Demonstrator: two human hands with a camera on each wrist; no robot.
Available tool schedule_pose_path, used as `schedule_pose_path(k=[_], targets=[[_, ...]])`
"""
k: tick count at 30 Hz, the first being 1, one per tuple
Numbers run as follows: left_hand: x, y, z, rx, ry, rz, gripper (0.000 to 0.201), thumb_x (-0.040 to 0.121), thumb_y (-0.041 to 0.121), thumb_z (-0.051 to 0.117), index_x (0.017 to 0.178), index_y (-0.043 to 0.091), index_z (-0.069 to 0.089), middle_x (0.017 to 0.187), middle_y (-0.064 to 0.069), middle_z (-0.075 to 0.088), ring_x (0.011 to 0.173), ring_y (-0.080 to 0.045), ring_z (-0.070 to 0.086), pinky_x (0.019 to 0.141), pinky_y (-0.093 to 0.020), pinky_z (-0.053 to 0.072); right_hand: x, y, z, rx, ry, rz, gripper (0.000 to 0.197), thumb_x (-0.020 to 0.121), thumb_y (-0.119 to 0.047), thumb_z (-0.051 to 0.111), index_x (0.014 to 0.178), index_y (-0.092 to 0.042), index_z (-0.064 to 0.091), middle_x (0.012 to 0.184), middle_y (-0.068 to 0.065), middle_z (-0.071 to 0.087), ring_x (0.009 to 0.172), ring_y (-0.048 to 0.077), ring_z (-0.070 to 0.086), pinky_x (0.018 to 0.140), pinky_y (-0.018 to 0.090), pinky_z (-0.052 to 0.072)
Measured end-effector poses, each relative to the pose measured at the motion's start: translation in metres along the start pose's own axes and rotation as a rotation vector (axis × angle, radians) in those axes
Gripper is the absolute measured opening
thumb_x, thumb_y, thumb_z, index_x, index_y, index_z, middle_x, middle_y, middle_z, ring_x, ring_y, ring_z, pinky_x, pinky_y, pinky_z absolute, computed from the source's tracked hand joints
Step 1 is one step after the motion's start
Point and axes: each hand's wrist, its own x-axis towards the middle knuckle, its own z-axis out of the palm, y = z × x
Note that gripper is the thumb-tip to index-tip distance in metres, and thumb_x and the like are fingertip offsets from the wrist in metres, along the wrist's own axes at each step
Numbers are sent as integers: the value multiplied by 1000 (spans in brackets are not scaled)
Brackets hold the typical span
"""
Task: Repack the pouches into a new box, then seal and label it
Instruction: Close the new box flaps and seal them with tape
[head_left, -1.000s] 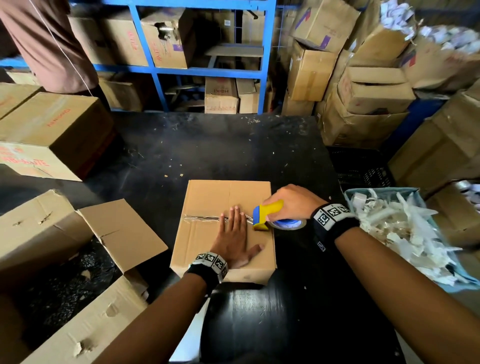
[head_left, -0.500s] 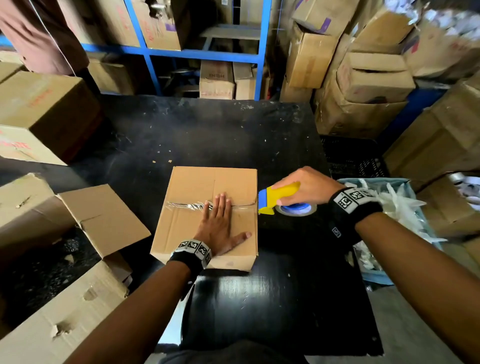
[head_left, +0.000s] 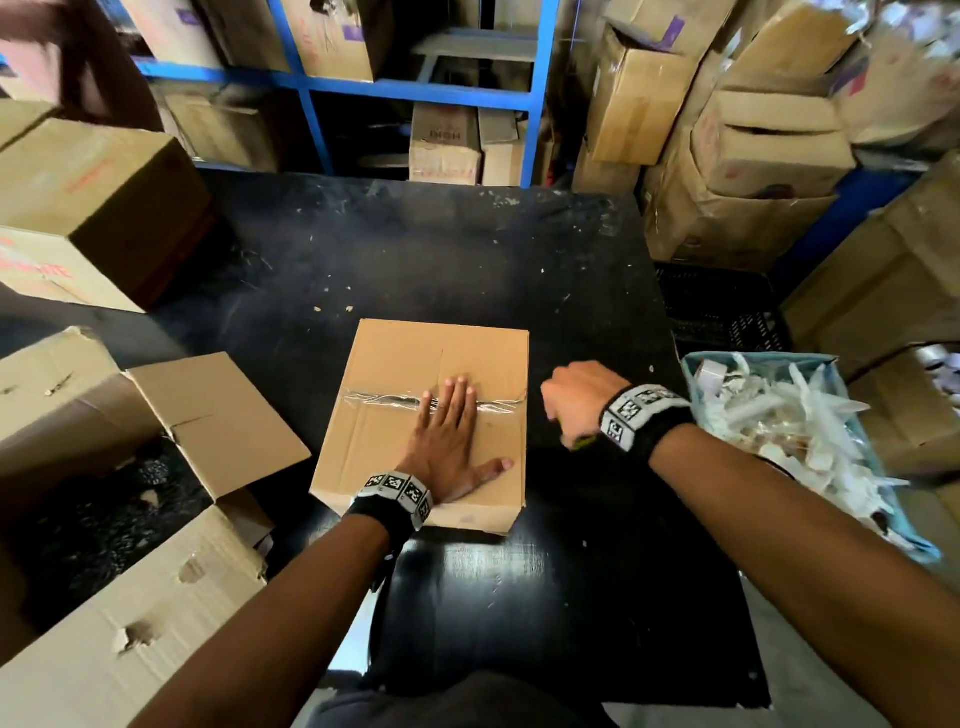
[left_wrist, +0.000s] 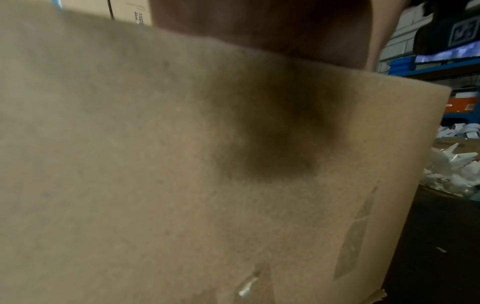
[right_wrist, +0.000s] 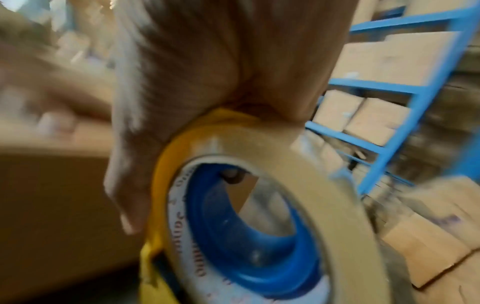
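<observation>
Black, scuffed surface (head_left: 467, 270). Closed box (head_left: 395, 374) sits on it under the left hand (head_left: 452, 441), fingers spread flat across the taped seam. Right hand (head_left: 576, 405), just beside the box, grips the tape dispenser (right_wrist: 233, 216); only the right wrist view shows its roll. Blue shelving (head_left: 415, 93) stands beyond.

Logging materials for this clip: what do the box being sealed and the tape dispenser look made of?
Box: plain brown corrugated cardboard, matte, with creased flaps; a wrinkled, glossy clear tape strip crosses its seam.
Tape dispenser: apparently hard plastic, with a yellow body and a smooth blue hub, carrying a tan tape roll. The picture is blurred, so the finish is uncertain.
</observation>
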Motion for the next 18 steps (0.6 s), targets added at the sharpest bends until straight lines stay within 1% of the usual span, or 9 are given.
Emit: schedule_pose_path(k=[1, 3, 5, 6, 8, 10, 13, 16, 18], targets=[[-1, -1, 1, -12, -6, 3, 119, 79, 92, 9, 156, 3, -5, 164, -15, -14, 152, -30, -15, 122, -54, 1, 2, -7, 14, 4, -65, 11, 37, 56, -44, 84, 72, -16, 66, 65, -5, 58, 76, 23, 70, 62, 28, 53], [1, 0, 2, -16, 4, -8, 119, 79, 92, 10, 156, 3, -5, 164, -15, -14, 152, -30, -16, 122, -55, 0, 5, -9, 49, 61, -78, 32, 43, 58, -50, 85, 77, -15, 69, 65, -3, 52, 81, 26, 72, 62, 28, 49], [4, 1, 0, -30, -6, -18, 119, 78, 92, 11, 157, 3, -4, 164, -16, -14, 152, -31, -15, 121, -56, 0, 6, -4, 69, 148, -35, 41, 50, 59, -56, 82, 93, -20, 75, 70, -1, 61, 84, 26, 73, 65, 29, 51], [3, 1, 0, -33, -24, -18, 119, 78, 92, 11, 157, 3, -4, 164, -17, -14, 152, -32, -15, 121, -57, -1, 8, -4, 74, 190, 11, 34, 56, 58, -58, 79, 104, -28, 73, 79, -1, 69, 88, 25, 73, 67, 30, 53], [4, 5, -1, -32, -31, -14, 117, 79, 91, 11, 157, 5, -6, 164, -18, -15, 151, -35, -16, 120, -60, -2, 9, 0, 72, 225, 92, 8, 75, 57, -63, 73, 128, -45, 58, 102, -3, 75, 96, 24, 72, 68, 29, 51], [7, 10, -4, -52, -42, 3, 112, 81, 89, 11, 157, 8, -7, 163, -15, -18, 149, -39, -18, 118, -64, -6, 10, 4, 68, 246, 137, -2, 80, 57, -65, 71, 134, -52, 49, 112, -4, 75, 101, 25, 71, 68, 30, 47], [15, 23, -6, -42, -26, 42, 100, 88, 78, 16, 158, 9, 0, 166, -10, -11, 151, -38, -12, 117, -65, -3, 2, 4, 67, 265, 149, -14, 90, 58, -65, 69, 142, -57, 36, 119, 1, 73, 105, 31, 70, 73, 33, 51], [30, 44, -6, 16, -33, 110, 85, 96, 63, 20, 158, 6, 5, 166, -14, -3, 153, -36, -2, 118, -65, 5, -4, 2, 77, 292, 104, 59, 107, 60, -61, 70, 154, -52, 20, 121, 11, 71, 107, 35, 68, 77, 35, 52], [36, 56, -5, 54, -46, 92, 81, 98, 54, 25, 157, 3, 5, 166, -16, -2, 153, -36, -1, 117, -67, 5, -7, 4, 87, 324, 63, 119, 107, 63, -61, 72, 158, -38, 27, 130, 13, 67, 116, 34, 65, 86, 36, 53]])
